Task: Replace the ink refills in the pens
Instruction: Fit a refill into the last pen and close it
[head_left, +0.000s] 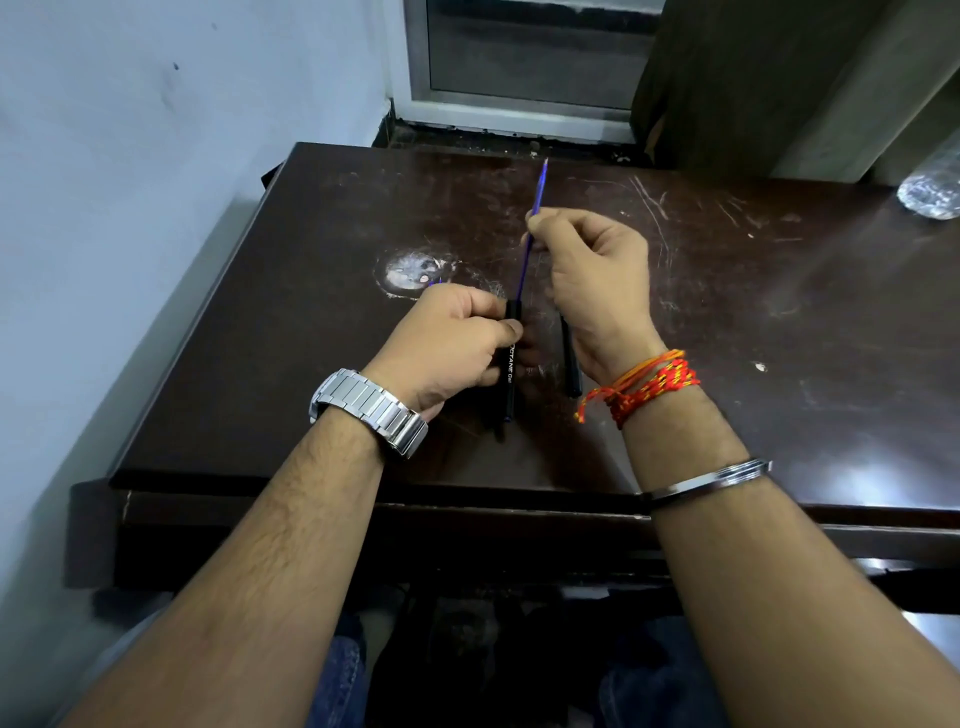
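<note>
Two bare hands worked over one dark wooden table (727, 322), its glossy top scuffed with pale scratches and one worn whitish patch (413, 273). The left hand (452, 348) was clenched around one black pen barrel (510, 374), a slim matte tube with white lettering down its side, held tilted with its open end pointing away from the person. The right hand (592, 280) pinched one thin blue refill (535, 208) between thumb and fingertips; the refill was a straight, narrow plastic rod with a fine pointed tip at its far end, and its near end met the mouth of the barrel. Whether it sat inside the barrel could not be told. A second black pen part (570, 358) lay on the table just beside the right wrist, partly hidden by it. A small bit of blue showed behind the left knuckles, too hidden to identify.

The left wrist carried one steel-link watch (369, 410). The right wrist bore a bundle of red and orange threads (644, 387) and, further up the forearm, one plain metal bangle (711, 480). One crinkled clear plastic bottle (932, 189) lay at the far right edge.
</note>
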